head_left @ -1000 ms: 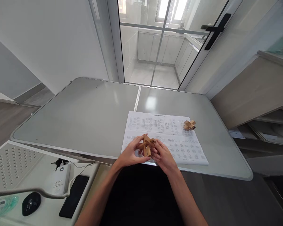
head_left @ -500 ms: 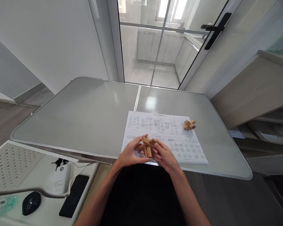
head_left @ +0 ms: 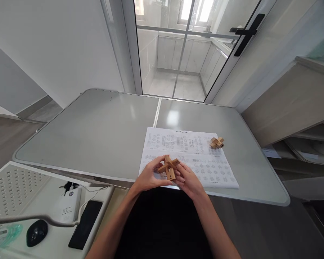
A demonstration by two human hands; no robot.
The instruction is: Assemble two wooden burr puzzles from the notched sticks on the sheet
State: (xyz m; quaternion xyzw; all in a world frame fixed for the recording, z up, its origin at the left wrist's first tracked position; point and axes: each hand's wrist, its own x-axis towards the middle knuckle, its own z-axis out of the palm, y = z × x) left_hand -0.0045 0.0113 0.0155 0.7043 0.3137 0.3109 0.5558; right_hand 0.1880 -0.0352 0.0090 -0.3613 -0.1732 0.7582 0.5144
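Note:
Between my two hands is a wooden burr puzzle, made of crossed light-brown bars; dark marks show on two of the bar ends. My left hand grips it from the left, fingers at the top and thumb below. From the right, my right hand closes on it, with several fingers curled beneath. The puzzle is held above the near edge of a printed instruction sheet covered with small diagrams. A second wooden burr puzzle rests on the sheet's right side.
The sheet lies on a grey folding table. At lower left a white cart carries a black phone, a white power bank, a mouse and cables. Beyond the table is a glass door; wooden shelves stand at right.
The held puzzle has turned slightly in my fingers, its marked lower bar end shifting a little to the right. Both hands keep their grip in nearly the same place.

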